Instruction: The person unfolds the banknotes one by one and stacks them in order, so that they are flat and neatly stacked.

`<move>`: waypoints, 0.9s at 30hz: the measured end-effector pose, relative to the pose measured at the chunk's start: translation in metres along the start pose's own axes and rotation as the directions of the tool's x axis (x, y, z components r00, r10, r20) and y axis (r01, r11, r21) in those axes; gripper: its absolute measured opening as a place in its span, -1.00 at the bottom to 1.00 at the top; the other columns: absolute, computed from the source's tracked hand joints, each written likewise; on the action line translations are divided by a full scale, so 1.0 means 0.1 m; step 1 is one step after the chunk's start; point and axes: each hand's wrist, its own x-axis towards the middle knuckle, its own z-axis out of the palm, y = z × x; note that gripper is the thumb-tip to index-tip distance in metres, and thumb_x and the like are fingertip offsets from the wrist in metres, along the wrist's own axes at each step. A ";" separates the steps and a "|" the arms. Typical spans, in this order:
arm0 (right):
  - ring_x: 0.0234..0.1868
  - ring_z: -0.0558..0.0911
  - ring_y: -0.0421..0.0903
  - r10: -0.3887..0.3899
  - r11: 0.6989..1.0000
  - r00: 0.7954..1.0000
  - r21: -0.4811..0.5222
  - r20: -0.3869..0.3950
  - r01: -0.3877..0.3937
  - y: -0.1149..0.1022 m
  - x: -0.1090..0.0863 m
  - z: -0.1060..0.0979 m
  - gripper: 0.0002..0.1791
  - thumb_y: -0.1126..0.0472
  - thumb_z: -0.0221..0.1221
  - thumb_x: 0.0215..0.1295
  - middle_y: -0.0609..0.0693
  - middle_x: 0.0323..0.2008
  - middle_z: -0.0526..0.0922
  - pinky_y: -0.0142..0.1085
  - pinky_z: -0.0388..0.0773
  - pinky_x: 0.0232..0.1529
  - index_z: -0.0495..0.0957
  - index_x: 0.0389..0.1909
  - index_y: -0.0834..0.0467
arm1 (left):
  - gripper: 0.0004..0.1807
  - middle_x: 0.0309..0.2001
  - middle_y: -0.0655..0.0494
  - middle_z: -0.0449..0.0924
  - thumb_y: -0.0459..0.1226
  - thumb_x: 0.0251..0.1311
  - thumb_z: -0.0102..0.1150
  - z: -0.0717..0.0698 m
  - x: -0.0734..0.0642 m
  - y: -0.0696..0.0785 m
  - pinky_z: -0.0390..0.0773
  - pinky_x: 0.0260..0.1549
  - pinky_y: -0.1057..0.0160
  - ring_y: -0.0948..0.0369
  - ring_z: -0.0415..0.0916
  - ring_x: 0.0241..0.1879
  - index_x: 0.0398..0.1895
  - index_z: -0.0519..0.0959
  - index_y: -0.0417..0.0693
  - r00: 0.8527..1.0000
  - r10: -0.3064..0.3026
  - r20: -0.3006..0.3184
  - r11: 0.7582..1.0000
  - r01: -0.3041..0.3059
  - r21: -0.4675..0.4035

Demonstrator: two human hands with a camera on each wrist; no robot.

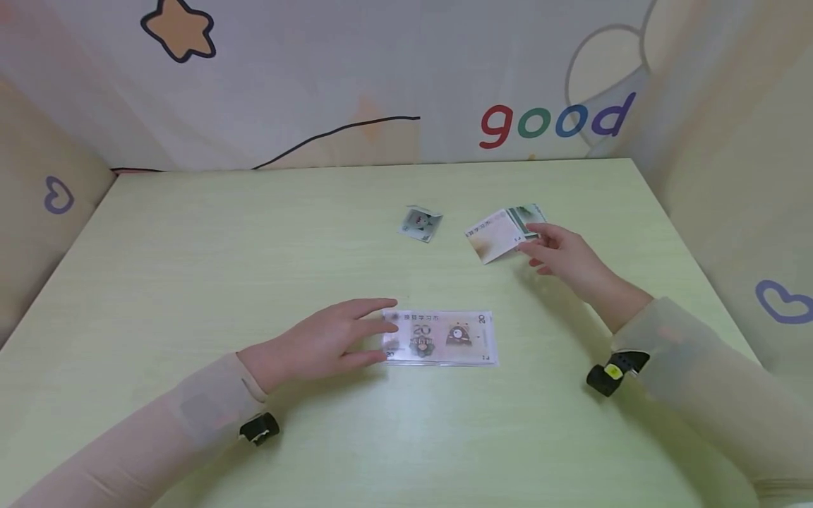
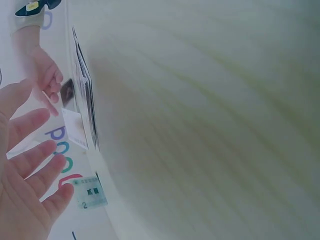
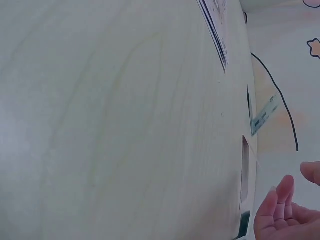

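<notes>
A stack of pinkish play banknotes (image 1: 444, 339), the top one marked 20, lies flat near the table's middle. My left hand (image 1: 339, 335) is over its left end, fingers spread and nearly straight, with nothing gripped. Farther back on the right lie a folded pinkish banknote (image 1: 494, 236) and a green banknote (image 1: 526, 214) overlapping it. My right hand (image 1: 565, 257) is at their right edge, fingertips overlapping them in the head view. In the right wrist view, the thumb and fingers of the right hand (image 3: 287, 215) stand apart. A small folded green banknote (image 1: 420, 224) stands left of that pair.
The pale wooden table (image 1: 222, 247) ends at a printed cloth backdrop (image 1: 317, 77) with the word "good". Cloth side walls (image 1: 730, 141) rise at left and right. Each wrist wears a small black camera (image 1: 605, 381) on a strap.
</notes>
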 end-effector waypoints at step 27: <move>-0.23 0.42 -0.05 0.022 0.998 0.997 0.064 -0.072 -0.017 -0.04 0.11 0.09 -0.51 0.00 -0.01 0.40 0.15 -0.15 0.43 -0.48 0.47 -0.27 0.36 0.11 0.32 | -0.68 0.22 0.11 0.39 -0.10 0.23 0.14 -0.08 0.12 0.12 0.40 0.09 0.13 0.15 0.34 0.18 0.00 0.60 -0.01 0.982 -0.105 -0.157 0.994 0.104 -0.018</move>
